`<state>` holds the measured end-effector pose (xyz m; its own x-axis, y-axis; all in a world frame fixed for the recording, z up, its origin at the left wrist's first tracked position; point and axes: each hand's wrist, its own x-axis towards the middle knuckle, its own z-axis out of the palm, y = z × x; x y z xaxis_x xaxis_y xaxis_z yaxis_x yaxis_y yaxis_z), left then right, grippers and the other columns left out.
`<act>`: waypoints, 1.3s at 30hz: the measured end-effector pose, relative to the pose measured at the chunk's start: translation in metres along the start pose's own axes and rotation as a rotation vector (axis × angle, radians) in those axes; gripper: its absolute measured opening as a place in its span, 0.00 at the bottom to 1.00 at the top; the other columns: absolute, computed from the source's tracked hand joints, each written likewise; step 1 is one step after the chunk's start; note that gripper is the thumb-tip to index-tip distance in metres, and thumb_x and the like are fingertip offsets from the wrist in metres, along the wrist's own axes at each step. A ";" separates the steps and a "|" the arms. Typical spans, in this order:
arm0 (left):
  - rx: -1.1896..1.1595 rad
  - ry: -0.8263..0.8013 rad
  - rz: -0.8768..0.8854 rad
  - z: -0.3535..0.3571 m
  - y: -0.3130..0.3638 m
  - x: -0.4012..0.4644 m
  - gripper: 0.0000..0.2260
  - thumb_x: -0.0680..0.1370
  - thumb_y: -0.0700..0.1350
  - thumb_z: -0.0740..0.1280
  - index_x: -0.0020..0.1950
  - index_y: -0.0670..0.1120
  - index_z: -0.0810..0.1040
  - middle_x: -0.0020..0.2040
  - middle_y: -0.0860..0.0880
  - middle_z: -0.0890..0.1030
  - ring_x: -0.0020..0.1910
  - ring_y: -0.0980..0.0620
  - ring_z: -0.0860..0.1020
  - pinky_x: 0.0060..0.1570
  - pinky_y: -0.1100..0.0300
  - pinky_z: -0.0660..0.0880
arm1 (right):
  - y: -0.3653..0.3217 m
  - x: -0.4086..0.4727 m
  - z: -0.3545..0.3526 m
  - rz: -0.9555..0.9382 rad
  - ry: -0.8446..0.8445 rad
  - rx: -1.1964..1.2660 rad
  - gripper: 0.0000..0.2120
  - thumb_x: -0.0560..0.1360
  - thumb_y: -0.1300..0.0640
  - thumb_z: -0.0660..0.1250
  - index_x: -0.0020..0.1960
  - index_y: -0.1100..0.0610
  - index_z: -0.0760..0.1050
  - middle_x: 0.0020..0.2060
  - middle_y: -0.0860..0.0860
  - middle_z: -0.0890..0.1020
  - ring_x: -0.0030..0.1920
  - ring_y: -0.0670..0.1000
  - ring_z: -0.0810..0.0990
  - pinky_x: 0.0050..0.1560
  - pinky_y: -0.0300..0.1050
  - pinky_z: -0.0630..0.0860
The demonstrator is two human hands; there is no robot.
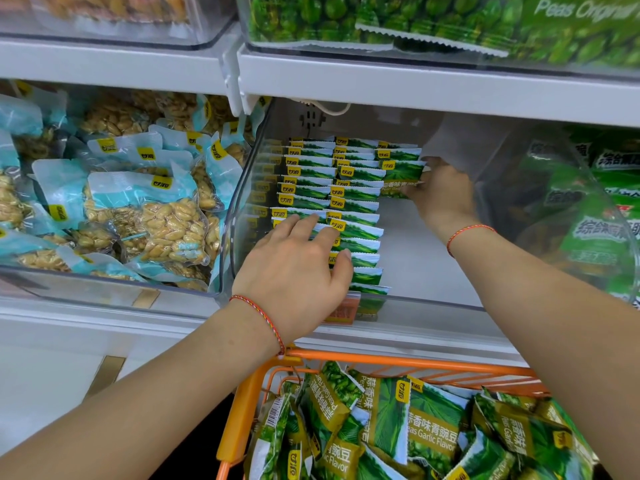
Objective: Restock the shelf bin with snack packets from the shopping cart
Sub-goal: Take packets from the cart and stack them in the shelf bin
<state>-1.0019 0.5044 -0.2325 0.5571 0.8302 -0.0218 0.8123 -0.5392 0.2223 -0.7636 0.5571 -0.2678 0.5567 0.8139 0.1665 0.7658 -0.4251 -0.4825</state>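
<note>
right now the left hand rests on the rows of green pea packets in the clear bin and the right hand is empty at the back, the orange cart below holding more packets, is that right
Not quite. In the head view the right hand is not empty: it pinches a green pea packet at the back of the third row. The rest holds: the left hand rests on the rows of green pea packets in the clear plastic bin, and the orange wire cart below holds more.

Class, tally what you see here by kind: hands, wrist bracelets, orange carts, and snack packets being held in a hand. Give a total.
Hands: 2, left hand and right hand
Bracelets: 2
Orange carts: 1
Held packets: 1
Total: 6
</note>
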 end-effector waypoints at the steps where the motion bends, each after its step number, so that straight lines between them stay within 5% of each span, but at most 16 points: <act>1: 0.001 0.000 0.001 0.000 0.000 0.000 0.30 0.74 0.59 0.41 0.73 0.55 0.63 0.76 0.52 0.59 0.75 0.51 0.54 0.70 0.56 0.59 | 0.000 0.000 0.001 -0.020 0.006 -0.024 0.17 0.75 0.57 0.67 0.63 0.56 0.73 0.53 0.57 0.82 0.57 0.61 0.77 0.48 0.47 0.73; 5: -0.005 -0.006 -0.007 -0.001 0.000 0.000 0.29 0.74 0.59 0.42 0.73 0.55 0.64 0.76 0.52 0.60 0.75 0.51 0.55 0.70 0.55 0.59 | 0.003 0.000 0.006 0.039 -0.054 0.071 0.15 0.75 0.54 0.66 0.60 0.57 0.74 0.52 0.56 0.83 0.55 0.60 0.78 0.48 0.48 0.75; 11: -0.024 -0.019 -0.001 -0.001 0.000 0.000 0.20 0.82 0.55 0.51 0.73 0.54 0.65 0.76 0.51 0.60 0.75 0.51 0.55 0.70 0.55 0.60 | -0.004 -0.003 -0.013 0.146 -0.141 0.243 0.31 0.74 0.44 0.67 0.72 0.56 0.65 0.66 0.55 0.75 0.65 0.56 0.74 0.62 0.49 0.72; 16: -0.054 -0.003 0.000 -0.004 0.000 -0.002 0.21 0.81 0.55 0.51 0.73 0.51 0.65 0.75 0.49 0.62 0.74 0.50 0.57 0.69 0.55 0.59 | -0.013 -0.024 -0.033 0.106 -0.209 0.179 0.22 0.76 0.50 0.66 0.67 0.57 0.69 0.61 0.57 0.77 0.56 0.58 0.78 0.53 0.48 0.75; 19: -0.085 0.171 0.131 -0.008 0.000 -0.011 0.27 0.78 0.57 0.47 0.69 0.45 0.71 0.70 0.43 0.70 0.71 0.44 0.64 0.71 0.53 0.56 | -0.021 -0.051 -0.060 0.036 -0.157 0.212 0.15 0.74 0.53 0.67 0.59 0.56 0.77 0.58 0.54 0.80 0.57 0.56 0.79 0.56 0.47 0.75; 21: -0.091 0.295 0.249 -0.014 0.006 -0.024 0.24 0.78 0.54 0.50 0.64 0.42 0.76 0.64 0.42 0.75 0.68 0.40 0.69 0.71 0.49 0.57 | -0.026 -0.076 -0.084 -0.009 -0.107 0.310 0.07 0.73 0.55 0.67 0.50 0.53 0.82 0.50 0.54 0.84 0.51 0.53 0.82 0.50 0.44 0.77; 24: -0.124 0.311 0.446 -0.023 0.026 -0.052 0.16 0.78 0.47 0.57 0.58 0.41 0.79 0.55 0.44 0.80 0.59 0.42 0.75 0.64 0.52 0.65 | -0.033 -0.123 -0.124 -0.016 -0.208 0.619 0.07 0.76 0.57 0.65 0.39 0.54 0.77 0.33 0.50 0.83 0.29 0.44 0.81 0.27 0.37 0.73; 28: -0.239 0.086 0.472 -0.024 0.048 -0.098 0.11 0.78 0.45 0.62 0.56 0.46 0.80 0.50 0.48 0.82 0.51 0.48 0.78 0.51 0.57 0.72 | -0.019 -0.181 -0.164 -0.015 -0.539 0.490 0.08 0.76 0.58 0.66 0.40 0.60 0.77 0.24 0.49 0.80 0.22 0.43 0.77 0.24 0.35 0.71; 32: -0.181 -0.330 0.378 -0.010 0.066 -0.130 0.11 0.79 0.48 0.64 0.59 0.47 0.80 0.53 0.49 0.83 0.51 0.53 0.79 0.51 0.64 0.72 | 0.010 -0.225 -0.168 0.032 -0.850 -0.016 0.12 0.75 0.53 0.68 0.40 0.61 0.81 0.36 0.55 0.85 0.33 0.51 0.81 0.32 0.38 0.74; 37: -0.006 -0.681 0.320 -0.001 0.100 -0.161 0.34 0.75 0.59 0.68 0.73 0.41 0.64 0.69 0.42 0.71 0.69 0.42 0.69 0.61 0.56 0.69 | 0.030 -0.284 -0.158 -0.006 -1.068 -0.322 0.17 0.67 0.44 0.75 0.47 0.56 0.81 0.40 0.51 0.82 0.40 0.51 0.77 0.41 0.42 0.72; 39: 0.133 -0.795 0.305 0.002 0.104 -0.166 0.47 0.67 0.63 0.71 0.76 0.41 0.56 0.74 0.42 0.63 0.73 0.41 0.62 0.67 0.55 0.65 | 0.032 -0.303 -0.151 -0.045 -1.111 -0.362 0.28 0.65 0.43 0.76 0.59 0.56 0.76 0.54 0.50 0.80 0.53 0.52 0.78 0.50 0.42 0.74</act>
<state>-1.0096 0.3100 -0.2072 0.6698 0.3272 -0.6666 0.5929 -0.7761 0.2147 -0.8588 0.2366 -0.2036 0.0761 0.6536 -0.7530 0.9247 -0.3288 -0.1920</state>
